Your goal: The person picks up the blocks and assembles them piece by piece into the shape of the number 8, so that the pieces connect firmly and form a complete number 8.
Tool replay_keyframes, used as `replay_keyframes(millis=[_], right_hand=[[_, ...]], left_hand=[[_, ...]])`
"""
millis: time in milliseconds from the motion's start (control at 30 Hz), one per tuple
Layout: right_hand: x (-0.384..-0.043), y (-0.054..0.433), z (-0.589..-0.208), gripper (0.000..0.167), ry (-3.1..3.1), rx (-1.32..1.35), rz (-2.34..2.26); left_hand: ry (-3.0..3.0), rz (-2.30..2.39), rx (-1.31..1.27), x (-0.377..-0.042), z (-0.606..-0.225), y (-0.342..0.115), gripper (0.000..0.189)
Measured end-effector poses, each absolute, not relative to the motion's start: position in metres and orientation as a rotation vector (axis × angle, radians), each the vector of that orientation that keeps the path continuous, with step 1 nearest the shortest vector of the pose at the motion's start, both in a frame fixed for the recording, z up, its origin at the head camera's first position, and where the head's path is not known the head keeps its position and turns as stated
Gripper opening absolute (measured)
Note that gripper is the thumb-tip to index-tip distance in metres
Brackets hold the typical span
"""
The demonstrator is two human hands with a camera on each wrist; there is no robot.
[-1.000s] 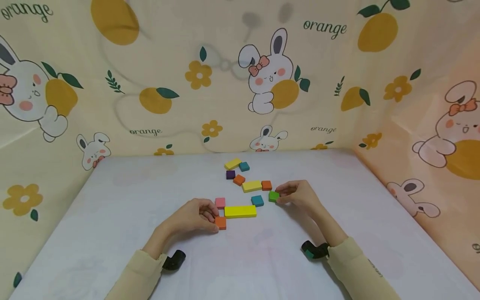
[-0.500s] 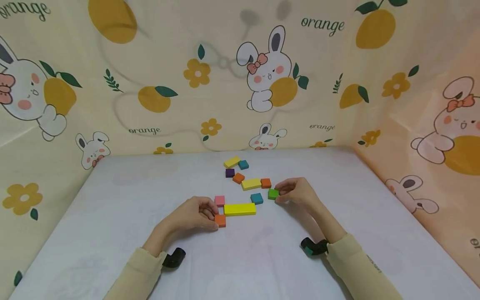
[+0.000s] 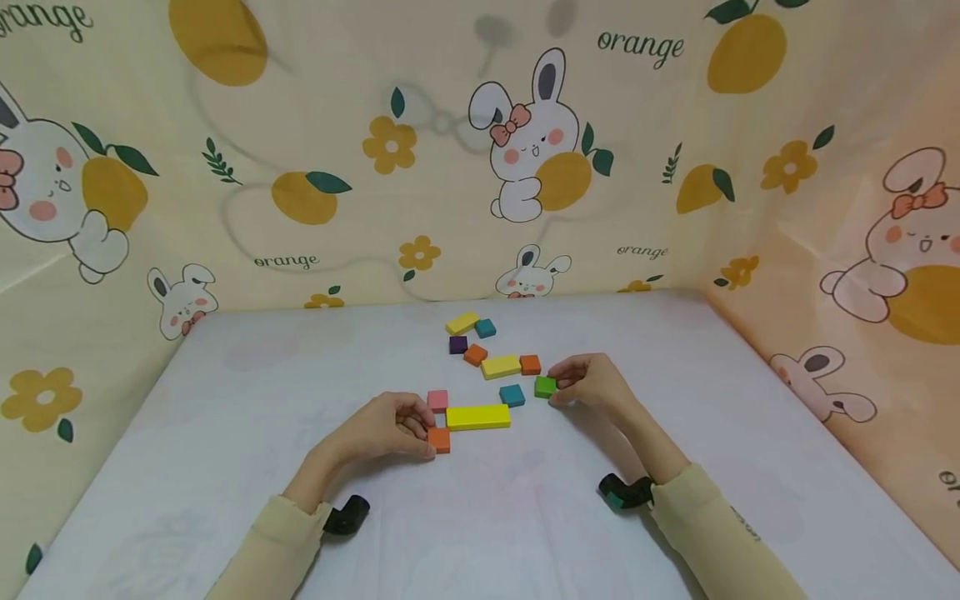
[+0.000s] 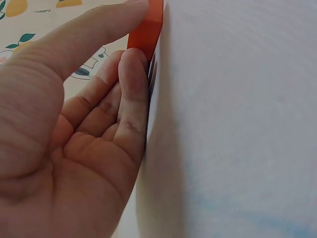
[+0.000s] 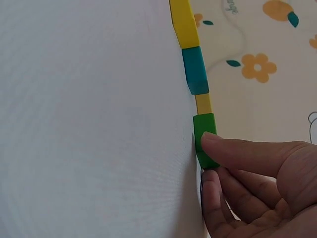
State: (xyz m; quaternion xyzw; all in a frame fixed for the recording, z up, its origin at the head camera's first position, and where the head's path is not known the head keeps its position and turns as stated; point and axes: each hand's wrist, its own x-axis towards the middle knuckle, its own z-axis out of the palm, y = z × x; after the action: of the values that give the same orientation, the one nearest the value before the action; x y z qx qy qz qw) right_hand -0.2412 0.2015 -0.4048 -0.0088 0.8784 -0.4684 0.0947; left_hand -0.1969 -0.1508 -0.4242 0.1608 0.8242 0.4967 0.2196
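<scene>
My left hand [image 3: 382,427] pinches an orange block [image 3: 439,441] at the near end of a spread of coloured blocks. In the left wrist view, the thumb presses that orange block [image 4: 148,34] at the top edge. A pink block [image 3: 437,401] and a long yellow block [image 3: 477,417] lie just beyond it. On the other side, my right hand [image 3: 597,382] pinches a green block [image 3: 545,387] between thumb and fingers. The right wrist view has the thumb on the green block's [image 5: 204,124] near face. A teal block [image 3: 512,395] lies just left of the green one.
Further back lie a shorter yellow block [image 3: 501,367], an orange block [image 3: 530,364], another orange block [image 3: 475,355], a purple block [image 3: 458,344], a yellow block [image 3: 462,322] and a teal block [image 3: 485,327]. The white table [image 3: 300,358] meets a patterned cloth backdrop [image 3: 450,192].
The head view has shifted slightly. Both hands keep their places on the orange and green blocks, and the other blocks stay where they were.
</scene>
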Motion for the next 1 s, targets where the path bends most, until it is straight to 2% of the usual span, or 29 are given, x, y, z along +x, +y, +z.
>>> replay_keyframes(millis=[1000], right_hand=[[-0.2424, 0.2006, -0.4053, 0.036, 2.602, -0.007, -1.388]], left_hand=[[2.284, 1.371, 0.445, -0.1961, -0.4225, -0.1513, 0.038]])
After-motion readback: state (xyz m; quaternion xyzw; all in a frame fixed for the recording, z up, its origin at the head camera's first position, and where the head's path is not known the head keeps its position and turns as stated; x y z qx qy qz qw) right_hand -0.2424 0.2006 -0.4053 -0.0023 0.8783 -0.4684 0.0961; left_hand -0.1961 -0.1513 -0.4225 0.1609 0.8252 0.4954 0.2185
